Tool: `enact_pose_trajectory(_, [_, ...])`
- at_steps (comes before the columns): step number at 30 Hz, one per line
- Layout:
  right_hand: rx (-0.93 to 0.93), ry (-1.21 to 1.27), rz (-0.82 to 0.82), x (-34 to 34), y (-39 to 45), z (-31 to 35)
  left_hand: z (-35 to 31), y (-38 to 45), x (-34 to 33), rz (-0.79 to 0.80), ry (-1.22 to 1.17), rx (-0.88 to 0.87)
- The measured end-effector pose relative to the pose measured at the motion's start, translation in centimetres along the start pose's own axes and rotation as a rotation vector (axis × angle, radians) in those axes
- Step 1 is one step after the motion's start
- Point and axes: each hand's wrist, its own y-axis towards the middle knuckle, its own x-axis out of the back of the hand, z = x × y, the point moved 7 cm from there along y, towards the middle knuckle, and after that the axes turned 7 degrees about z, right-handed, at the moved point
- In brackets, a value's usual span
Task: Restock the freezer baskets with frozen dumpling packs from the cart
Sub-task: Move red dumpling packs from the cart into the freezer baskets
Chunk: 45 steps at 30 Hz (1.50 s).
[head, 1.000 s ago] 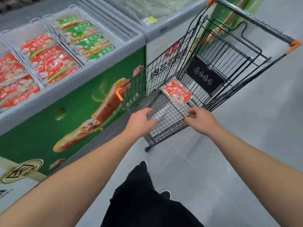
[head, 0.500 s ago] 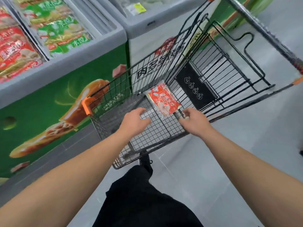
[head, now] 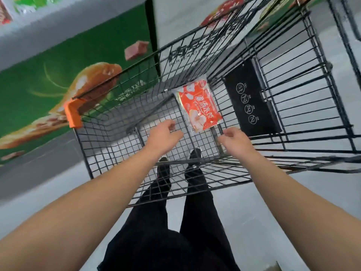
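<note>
A black wire shopping cart [head: 109, 133] fills the middle of the view. One red dumpling pack [head: 199, 106] lies on the cart's mesh floor near the far end. My left hand [head: 163, 136] is inside the cart, fingers loosely curled and empty, just left of and below the pack. My right hand [head: 233, 139] is also inside the cart, empty, a short way below the pack's near right corner. Neither hand touches the pack. The freezer's grey rim [head: 58, 26] runs along the top left; red and green packs in its baskets show only at the very corner [head: 5, 14].
The freezer's green front panel [head: 39, 81] stands close on the cart's left. An orange bumper [head: 73, 114] caps the cart's left corner. A black folded child seat flap [head: 252, 98] stands at the cart's right. My legs in black trousers [head: 166, 231] are below on the grey floor.
I have leaned over the cart, so the view now looks almost straight down. Both hands have gone deeper into the cart toward the red pack. The freezer baskets have slid almost out of view.
</note>
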Motion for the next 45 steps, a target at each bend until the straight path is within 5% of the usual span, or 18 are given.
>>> enact_pose_trajectory(14, [-0.313,0.4,0.232,-6.0,20.5,-8.3,6.0,17.0,-8.6,-0.155,-0.471,0.397])
enact_pose_trajectory(24, [-0.492,0.974,0.001,-8.7,28.1,-10.1,8.0,26.0,-11.4,-0.235,-0.675,0.429])
enact_pose_trajectory(32, [-0.471,0.742,-0.057,-7.5,27.7,-11.4,8.3,23.6,-12.4,-0.172,-0.658,0.435])
enact_pose_trajectory(36, [-0.434,0.61,-0.045,-8.2,25.6,-11.8,11.5,18.0,-13.9,-0.108,-0.566,0.593])
enact_pose_trajectory(39, [-0.394,0.522,-0.046,-8.3,25.0,-12.0,12.9,15.9,-13.6,-0.014,-0.317,0.641])
enact_pose_trajectory(45, [-0.414,0.43,0.004,-9.4,25.6,-12.9,12.0,18.5,-6.4,-0.439,-0.057,0.402])
